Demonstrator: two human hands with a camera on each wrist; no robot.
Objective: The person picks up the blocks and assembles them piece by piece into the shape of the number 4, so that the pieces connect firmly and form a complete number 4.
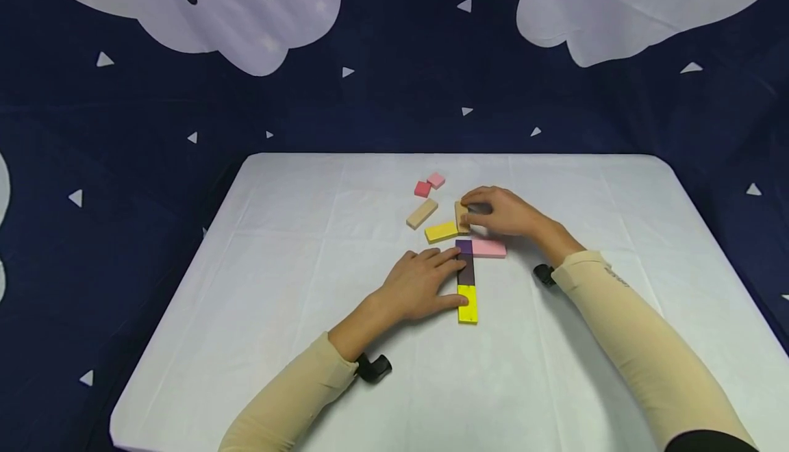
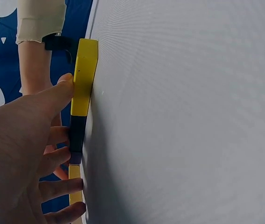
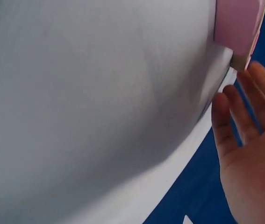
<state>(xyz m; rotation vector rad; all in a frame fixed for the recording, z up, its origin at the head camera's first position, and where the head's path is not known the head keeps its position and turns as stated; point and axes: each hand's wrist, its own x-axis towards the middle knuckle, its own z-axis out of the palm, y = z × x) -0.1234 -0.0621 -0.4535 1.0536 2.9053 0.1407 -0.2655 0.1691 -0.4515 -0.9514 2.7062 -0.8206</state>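
My left hand point(image 1: 419, 284) lies beside a row of blocks, its extended fingertips touching the dark purple block point(image 1: 466, 272). Its thumb rests against the bright yellow block point(image 1: 468, 312) at the near end. A small purple block point(image 1: 464, 246) sits at the row's far end, and a pink block point(image 1: 490, 249) juts out to the right. Just beyond, my right hand point(image 1: 502, 211) pinches a plain wooden block point(image 1: 461, 214) between thumb and fingers. Another yellow block point(image 1: 440, 233) touches or nearly touches that wooden block on the left. In the right wrist view, the thumb is out of sight.
Farther back on the white table point(image 1: 308, 246) lie a second plain wooden block point(image 1: 422, 214), a small red block point(image 1: 422, 189) and a small pink block point(image 1: 436, 180). A dark blue curtain point(image 1: 401, 109) with clouds hangs behind the table.
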